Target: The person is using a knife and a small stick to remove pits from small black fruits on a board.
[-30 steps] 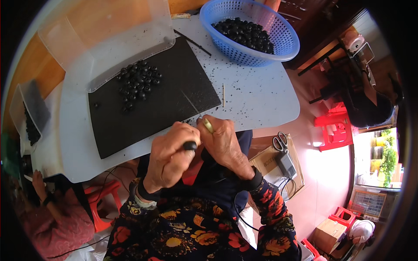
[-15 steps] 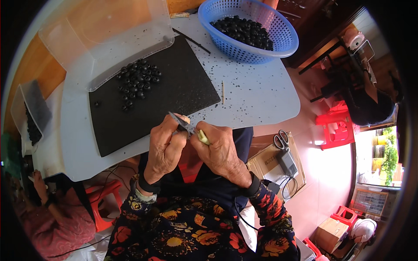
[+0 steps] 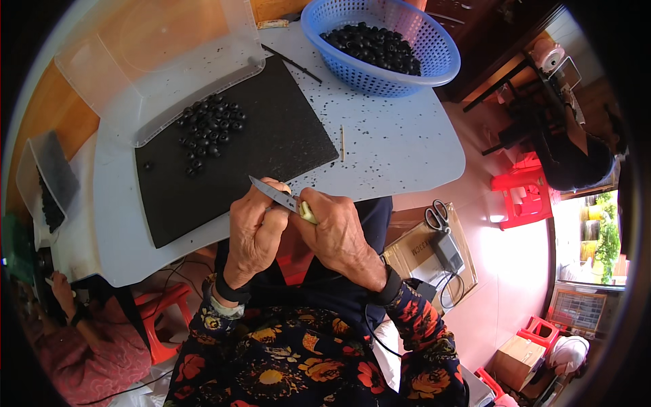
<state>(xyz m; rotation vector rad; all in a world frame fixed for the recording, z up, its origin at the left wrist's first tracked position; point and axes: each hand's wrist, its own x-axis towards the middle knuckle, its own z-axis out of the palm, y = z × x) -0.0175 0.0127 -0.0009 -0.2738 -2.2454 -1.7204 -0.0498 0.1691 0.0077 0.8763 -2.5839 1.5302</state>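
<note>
My right hand [image 3: 337, 230] is closed round the pale green handle [image 3: 307, 212] of a small knife, its blade [image 3: 270, 191] pointing left across the fingertips of my left hand [image 3: 256, 220]. The left fingers are pinched together by the blade; what they hold is hidden behind it. Both hands are just off the near edge of the table, over my lap. On a black mat [image 3: 237, 169] beyond them lies a cluster of glossy black round pieces [image 3: 207, 129], some showing a hole. A single black piece [image 3: 148, 165] lies apart at the left.
A blue perforated basket [image 3: 380, 83] of similar black pieces stands at the far right of the pale table [image 3: 407, 149], among dark scraps. A clear plastic bin [image 3: 156, 81] stands behind the mat. Scissors [image 3: 437, 216] lie on a carton [image 3: 407, 254] to the right. Another person's hand [image 3: 63, 295] is at left.
The knife blade has shifted left over my left fingertips and shows more of its flat side. The dark piece glimpsed at those fingertips before is no longer visible.
</note>
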